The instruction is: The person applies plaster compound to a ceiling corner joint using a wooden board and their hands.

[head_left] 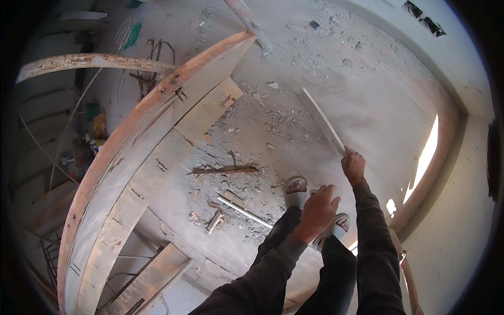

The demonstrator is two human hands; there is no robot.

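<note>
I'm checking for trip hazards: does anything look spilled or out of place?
Yes: loose grey rubble litters the dusty grey floor near the pale grey sandals, with a thin white rod among it, so footing looks uneven.

- Dark, long fabric sleeves [375, 241] run off the lower edge.
- The near end of a long, pale, straight strip [324, 122] disappears inside the right hand [353, 166].
- The left hand's [318, 212] palm is hidden.
- Shadowed clutter [84, 149], left, defies identification.
- Grey rubble crumbs [257, 202] are too small to distinguish.
</note>
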